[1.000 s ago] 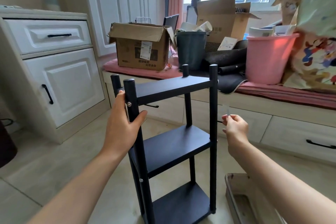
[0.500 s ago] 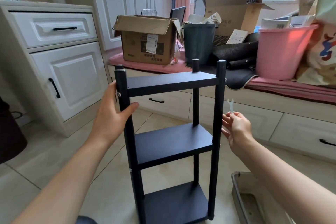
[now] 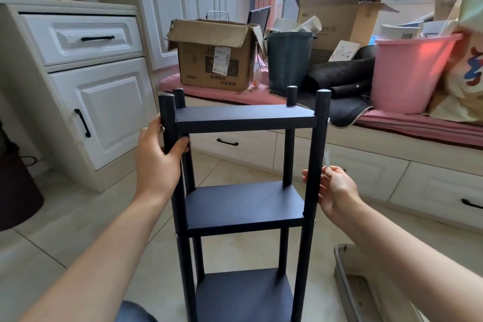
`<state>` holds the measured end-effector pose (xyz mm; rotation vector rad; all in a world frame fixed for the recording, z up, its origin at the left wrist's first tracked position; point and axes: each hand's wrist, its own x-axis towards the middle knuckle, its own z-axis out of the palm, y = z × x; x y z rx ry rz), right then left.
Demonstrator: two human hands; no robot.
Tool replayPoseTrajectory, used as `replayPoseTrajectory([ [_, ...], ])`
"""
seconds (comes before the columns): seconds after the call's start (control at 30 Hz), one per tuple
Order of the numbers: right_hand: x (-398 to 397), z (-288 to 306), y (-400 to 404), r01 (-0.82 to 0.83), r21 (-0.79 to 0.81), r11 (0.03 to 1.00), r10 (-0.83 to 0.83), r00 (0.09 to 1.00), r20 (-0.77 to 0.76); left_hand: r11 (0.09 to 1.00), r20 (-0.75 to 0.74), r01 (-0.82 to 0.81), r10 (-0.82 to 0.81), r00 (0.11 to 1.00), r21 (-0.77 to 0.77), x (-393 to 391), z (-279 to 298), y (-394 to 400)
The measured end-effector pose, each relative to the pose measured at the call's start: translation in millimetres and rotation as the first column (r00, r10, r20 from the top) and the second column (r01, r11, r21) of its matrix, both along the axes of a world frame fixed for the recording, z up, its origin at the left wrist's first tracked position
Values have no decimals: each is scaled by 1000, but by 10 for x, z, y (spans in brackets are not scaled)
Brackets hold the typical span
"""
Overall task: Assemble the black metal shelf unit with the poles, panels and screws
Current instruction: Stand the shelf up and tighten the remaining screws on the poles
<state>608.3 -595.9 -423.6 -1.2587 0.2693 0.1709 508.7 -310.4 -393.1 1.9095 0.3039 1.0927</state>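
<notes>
Tiled floor (image 3: 78, 217), boxes behind — the shelf (image 3: 245, 201) stands upright before you; your left hand (image 3: 156, 162) grips its front-left pole (image 3: 172, 165), your right hand (image 3: 337, 191) pinches a small wrench (image 3: 326, 157) beside the right pole (image 3: 315, 165).

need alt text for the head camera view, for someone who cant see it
A person's left hand grips the front left pole of an upright black three-tier shelf unit on a tiled floor, while the right hand pinches a small blurred wrench beside the front right pole. Behind stand white cabinets, a cardboard box and a pink bucket.
</notes>
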Motion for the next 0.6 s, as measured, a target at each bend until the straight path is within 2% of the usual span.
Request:
replayPoseTrajectory([
  [0.17,-42,9,88,93,225,970,-77,994,-77,999,62,-40,42,997,-19,119,59,-44],
  [0.47,-171,-73,-111,178,258,949,-146,979,-140,988,115,141,-133,985,-69,410,3,-229],
  [0.6,-243,-88,-187,201,235,951,-166,973,-161,989,66,138,-133,989,-62,589,-19,-293],
])
